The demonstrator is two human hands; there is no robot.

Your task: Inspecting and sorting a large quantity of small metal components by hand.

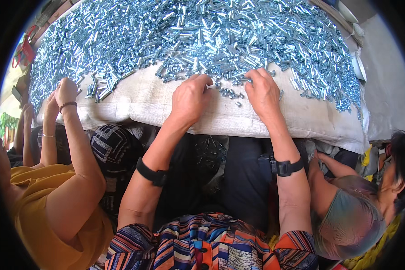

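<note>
A broad heap of shiny bluish metal fasteners [189, 33], mostly short rods or sleeves, covers the cloth-topped table in front of me. At its near edge my left hand [189, 98] has its fingers curled together, thumb against them; whatever they grip is hidden. Slightly to the right, my right hand [263, 92] pinches among the pieces at the heap's edge, and I cannot make out what is between its fingertips. Between both hands lies a small cluster of short metal pieces [231, 93], with a single one [238, 104] nearer to me.
Whitish woven cloth [144, 96] drapes over the table's near edge. On my left sits a person in a mustard top [60, 202], hands at the table. Another person [351, 216] is close on my right, bent low. Dark straps [153, 172] circle my forearms.
</note>
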